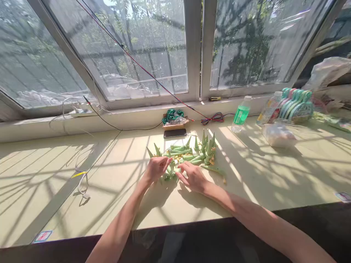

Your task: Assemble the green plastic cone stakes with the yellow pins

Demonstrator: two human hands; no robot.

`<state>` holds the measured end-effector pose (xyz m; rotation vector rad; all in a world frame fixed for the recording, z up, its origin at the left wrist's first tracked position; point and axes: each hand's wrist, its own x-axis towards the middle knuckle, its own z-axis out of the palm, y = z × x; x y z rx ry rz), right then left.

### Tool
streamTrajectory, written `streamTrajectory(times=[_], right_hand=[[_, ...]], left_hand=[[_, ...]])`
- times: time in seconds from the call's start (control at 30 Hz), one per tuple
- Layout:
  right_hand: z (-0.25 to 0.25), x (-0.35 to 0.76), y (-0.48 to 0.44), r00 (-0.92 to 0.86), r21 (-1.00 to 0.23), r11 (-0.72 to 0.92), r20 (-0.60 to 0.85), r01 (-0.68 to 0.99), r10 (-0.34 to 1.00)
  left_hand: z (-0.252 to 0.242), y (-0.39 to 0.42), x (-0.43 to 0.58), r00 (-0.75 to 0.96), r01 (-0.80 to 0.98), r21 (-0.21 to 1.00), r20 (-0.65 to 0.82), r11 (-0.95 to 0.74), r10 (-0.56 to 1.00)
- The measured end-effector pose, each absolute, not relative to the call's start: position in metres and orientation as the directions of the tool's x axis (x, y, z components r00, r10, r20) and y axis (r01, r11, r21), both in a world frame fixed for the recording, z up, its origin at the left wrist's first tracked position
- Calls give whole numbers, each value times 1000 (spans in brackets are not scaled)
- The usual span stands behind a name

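Sunlit table [109, 190] under windows. Green paper cones [189, 152] are heaped just beyond both hands, mostly lying left-right, some upright. Left hand [156, 168] is curled over the near pieces; a pinch cannot be confirmed. Right hand [193, 177] is laid flat, fingers together, equally near.

A heap of paper cones [189, 155] lies at the middle of the desk [274, 182], with the left hand [156, 168] and right hand [193, 177] side by side at its near edge. Behind the heap lies a phone [174, 133], and behind that a small box of coiled wire [173, 120] sits against the back edge under the window [153, 47]. Along the back edge to the right come a wire bundle [216, 118], a bottle [240, 114] and a row of rings [297, 104] near the back right corner, with a bag [278, 135] in front of them, while a loose cable [80, 180] lies well apart on the left half.
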<state>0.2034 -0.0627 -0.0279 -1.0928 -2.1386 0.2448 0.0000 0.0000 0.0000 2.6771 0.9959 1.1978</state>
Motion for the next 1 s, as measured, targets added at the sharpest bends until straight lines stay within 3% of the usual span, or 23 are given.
streamTrajectory(times=[0.2, 0.37, 0.63, 1.0], right_hand=[[-28, 202, -69, -455, -314, 558, 346, 768, 821], [-28, 205, -69, -471, -289, 552, 306, 782, 827], [-27, 206, -71, -495, -320, 598, 349, 735, 795], [-30, 209, -72, -444, -349, 661, 528, 664, 724]], left_hand=[[-3, -11, 11, 486, 572, 317, 612, -757, 623], [-6, -11, 17, 501, 576, 288, 616, -765, 608], [-10, -11, 17, 455, 583, 380, 579, -718, 676], [-2, -17, 19, 369, 581, 391, 656, -714, 659]])
